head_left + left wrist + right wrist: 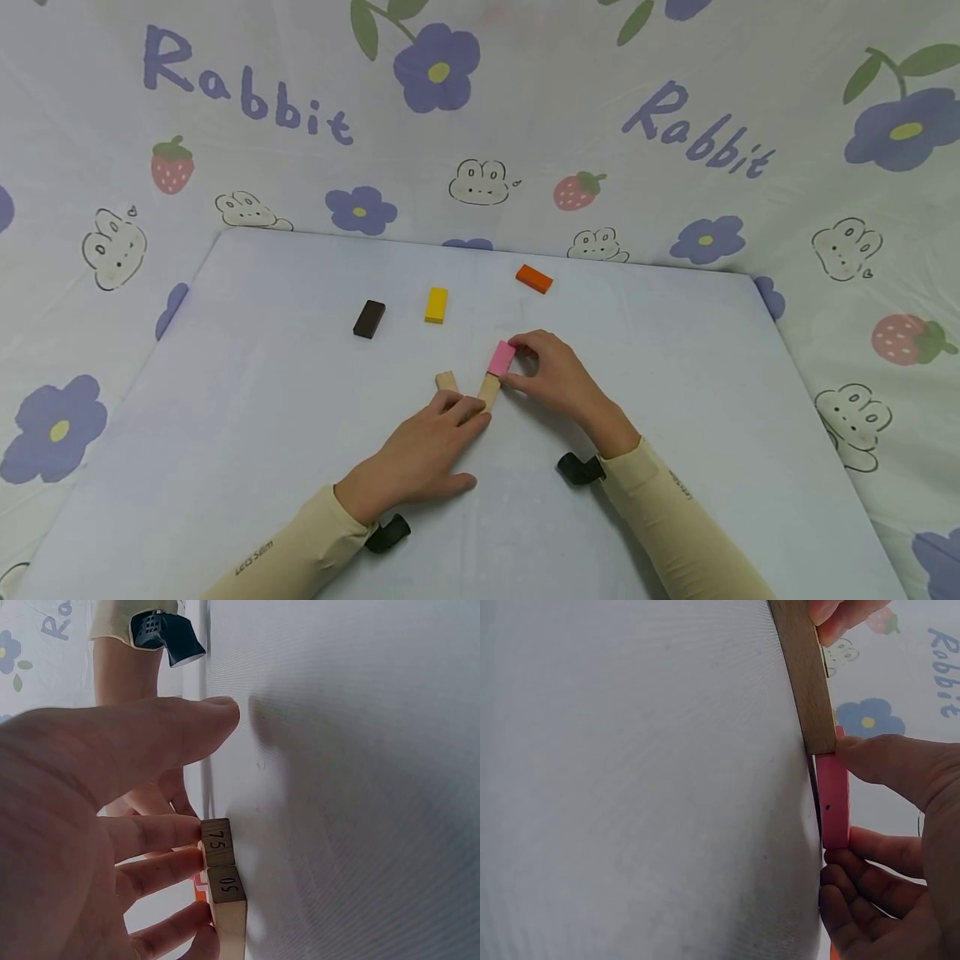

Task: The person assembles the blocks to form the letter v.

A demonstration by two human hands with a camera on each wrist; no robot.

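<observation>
My right hand [561,379] pinches a pink block [502,358] between thumb and fingertips. The pink block lies at the far end of a bare wooden block [489,388], close against it in the right wrist view. My left hand [426,454] rests its outstretched fingertips on the near ends of that block and a second wooden block [446,381], its thumb held apart. These two blocks slant away from each other, their near ends under the fingers. In the left wrist view the wooden end faces [217,844] show printed numbers, 75 and 50.
Beyond the hands lie a dark brown block [369,319], a yellow block [436,306] and an orange block [534,279], spread apart on the white table [247,367]. A patterned cloth [525,108] hangs behind the table's far edge.
</observation>
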